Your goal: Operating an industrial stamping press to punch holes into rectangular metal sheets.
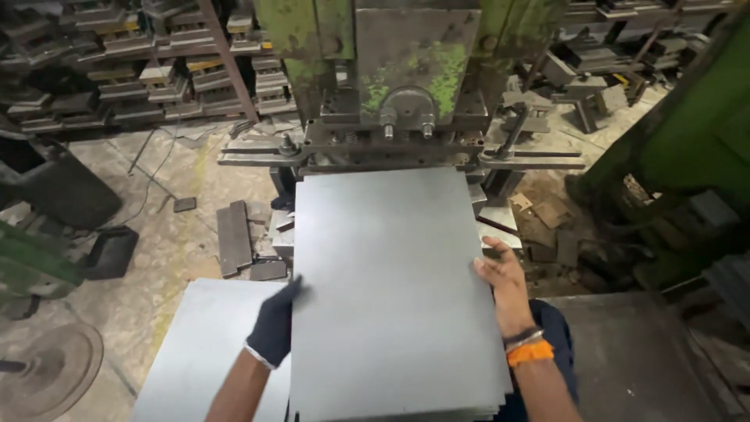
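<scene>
Your left hand (275, 327), in a dark glove, grips the left edge of the grey metal sheet (394, 289), thumb over the top face; your bare right hand (500, 275) clasps the sheet's right edge, fingers curled on the rim, an orange band (530, 352) at the wrist. The sheet is the top of a thin stack, its far edge reaching up to the green press (406, 78), just under the bolted dark tooling block. To the sheet's left, partly under its edge, lies a second pile of flat grey sheets (207, 352), leaving little room on that side. To the sheet's right the edge hangs free beside dark cloth and a worn dark surface. Beyond the sheet's left edge, on the stained concrete floor (156, 258), lie short steel bars (234, 238) and offcuts; a round cast disc (51, 367) sits farther left. Behind the press, racks (141, 70) hold stacked dark die blocks. The sheet is smooth, matt and rectangular with sharp straight edges; the press paint is chipped and patchy.
</scene>
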